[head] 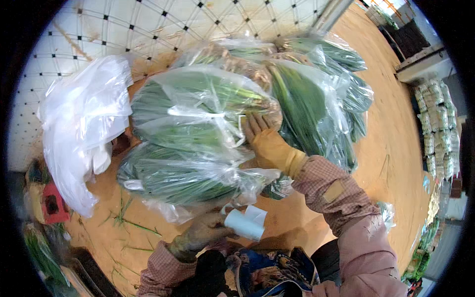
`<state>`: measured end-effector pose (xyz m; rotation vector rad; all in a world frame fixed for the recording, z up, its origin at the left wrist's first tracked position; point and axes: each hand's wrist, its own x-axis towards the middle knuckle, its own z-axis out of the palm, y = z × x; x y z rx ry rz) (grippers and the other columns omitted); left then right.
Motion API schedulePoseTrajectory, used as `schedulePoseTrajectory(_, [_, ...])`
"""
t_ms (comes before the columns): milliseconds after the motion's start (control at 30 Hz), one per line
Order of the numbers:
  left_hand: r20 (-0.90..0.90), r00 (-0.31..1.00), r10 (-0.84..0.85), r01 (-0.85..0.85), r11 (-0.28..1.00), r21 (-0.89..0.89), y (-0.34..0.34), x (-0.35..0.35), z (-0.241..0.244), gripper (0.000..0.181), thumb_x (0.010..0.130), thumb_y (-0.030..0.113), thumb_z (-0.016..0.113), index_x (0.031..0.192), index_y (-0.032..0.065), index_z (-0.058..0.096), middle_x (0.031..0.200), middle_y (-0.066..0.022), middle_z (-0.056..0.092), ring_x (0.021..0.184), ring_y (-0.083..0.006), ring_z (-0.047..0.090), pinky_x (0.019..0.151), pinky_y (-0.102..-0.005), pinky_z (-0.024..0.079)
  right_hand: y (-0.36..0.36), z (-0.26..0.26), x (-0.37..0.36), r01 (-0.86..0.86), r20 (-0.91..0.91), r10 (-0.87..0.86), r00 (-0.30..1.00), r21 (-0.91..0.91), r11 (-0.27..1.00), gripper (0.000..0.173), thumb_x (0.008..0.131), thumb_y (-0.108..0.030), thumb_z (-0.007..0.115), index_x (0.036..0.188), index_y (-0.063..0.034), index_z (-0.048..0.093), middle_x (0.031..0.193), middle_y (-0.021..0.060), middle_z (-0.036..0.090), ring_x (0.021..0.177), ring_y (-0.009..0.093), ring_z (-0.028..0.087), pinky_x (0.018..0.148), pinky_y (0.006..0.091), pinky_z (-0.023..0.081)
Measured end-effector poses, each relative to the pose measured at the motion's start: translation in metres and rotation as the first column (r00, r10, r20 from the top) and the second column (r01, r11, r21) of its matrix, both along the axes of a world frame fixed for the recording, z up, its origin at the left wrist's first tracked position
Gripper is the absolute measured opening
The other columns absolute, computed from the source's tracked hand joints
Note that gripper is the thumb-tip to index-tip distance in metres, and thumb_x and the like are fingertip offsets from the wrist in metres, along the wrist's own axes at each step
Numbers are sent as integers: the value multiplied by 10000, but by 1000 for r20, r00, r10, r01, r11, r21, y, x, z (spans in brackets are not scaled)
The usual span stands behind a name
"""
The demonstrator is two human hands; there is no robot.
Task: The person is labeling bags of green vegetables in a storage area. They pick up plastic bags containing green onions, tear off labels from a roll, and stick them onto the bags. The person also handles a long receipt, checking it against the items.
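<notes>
My right hand (pixel 269 144), in a yellowish rubber glove, lies with fingers spread on a clear plastic bag of long green leafy stalks (pixel 200 96), beside the white tied strip on it. Below that bag sits another tied bag of green stalks (pixel 185 178). Near its lower edge my left hand (pixel 204 230), in a soiled glove, holds a pale blue roll (pixel 245 224), with a loose end hanging out. More bagged stalks (pixel 308 96) are piled behind and to the right. Some fingertips of the left hand are hidden.
White plastic sheets or bags (pixel 85 118) lie at the left, above a red plastic object (pixel 55 202). Loose green leaves (pixel 137 226) are scattered on the brownish floor (pixel 386 148). A tiled wall (pixel 148 22) stands behind the pile. Stacked packages (pixel 438 126) are at the far right.
</notes>
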<state>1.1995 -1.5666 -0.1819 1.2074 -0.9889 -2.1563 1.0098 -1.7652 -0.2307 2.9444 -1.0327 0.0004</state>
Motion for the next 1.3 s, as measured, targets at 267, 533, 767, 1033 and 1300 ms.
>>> schedulePoseTrajectory(267, [29, 941, -337, 322, 864, -387, 7, -41, -4, 261, 781, 74, 599, 1011, -34, 543, 1051, -87, 548, 952, -180, 519, 830, -300, 408, 5, 8, 2, 248, 276, -328, 903, 289, 925, 298, 592, -143, 633, 851, -12, 568, 789, 170, 584, 783, 324, 569, 696, 411, 455])
schedulePoseTrajectory(533, [202, 520, -830, 853, 520, -57, 31, -122, -12, 249, 820, 200, 553, 966, -2, 559, 820, -78, 611, 707, -161, 576, 647, -291, 470, 141, 57, -218, 346, 226, -519, 825, 524, 778, 321, 669, -132, 618, 979, -58, 584, 946, 170, 578, 913, 316, 541, 811, 395, 418])
schedulePoseTrajectory(767, [58, 714, -698, 698, 715, 18, 30, -145, -22, 279, 800, 245, 561, 978, 30, 568, 856, -62, 598, 785, -146, 550, 708, -311, 447, 286, 169, -433, 839, -219, -876, 429, 455, 297, 524, 654, 50, 541, 1169, -1, 462, 1080, 206, 538, 988, 295, 522, 867, 342, 391])
schedulePoseTrajectory(1033, [200, 887, -415, 461, 815, -351, -2, -175, -10, 361, 790, 178, 586, 1090, -5, 505, 1050, -89, 550, 959, -167, 503, 845, -300, 400, 433, 103, -608, 980, -490, -870, -62, -195, 40, 329, 823, -156, 410, 1112, -31, 503, 1118, 159, 521, 1024, 276, 497, 885, 335, 374])
schedulePoseTrajectory(1300, [144, 940, -310, 341, 866, -366, 14, -190, -41, 519, 748, 59, 553, 1224, 1, 355, 1135, -117, 465, 1053, -230, 469, 865, -359, 402, 265, 25, -227, 168, 169, -872, 459, 948, 272, 511, 735, -250, 609, 1172, -48, 437, 1042, 187, 547, 949, 276, 544, 809, 346, 424])
